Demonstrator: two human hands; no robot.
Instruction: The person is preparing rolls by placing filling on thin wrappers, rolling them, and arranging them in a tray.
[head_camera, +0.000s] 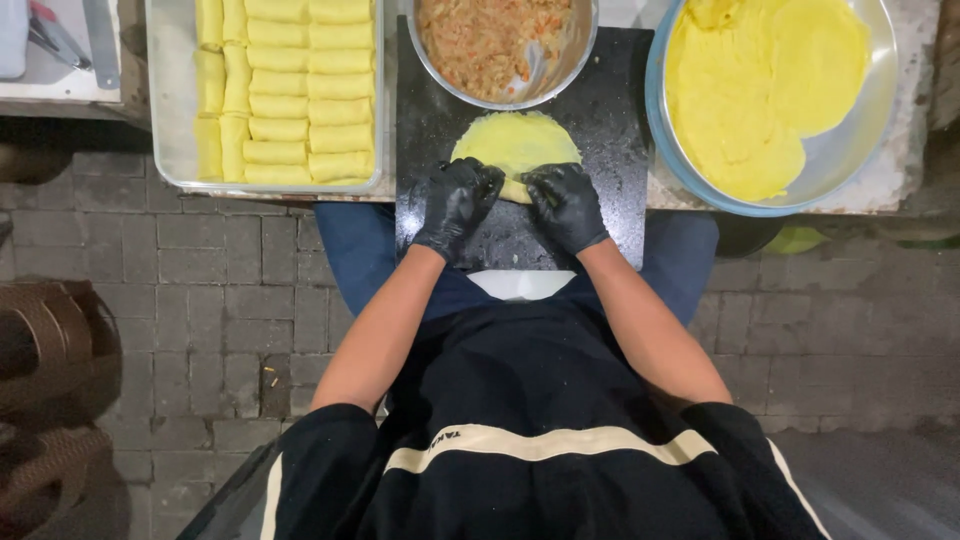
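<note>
Hands in black gloves, left & right, curl fingers over near edge of yellow crepe on black board, w/ filling bowl just behind, finished rolls in tray at left.

Bright light falls from above on the table; the paved floor below is dim, edges slightly curved.

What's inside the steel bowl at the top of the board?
The steel bowl holds a brownish shredded filling with orange flecks, and a spoon resting in it. The bowl's far side is cut off by the frame, and whatever lies under the filling is covered.
</note>
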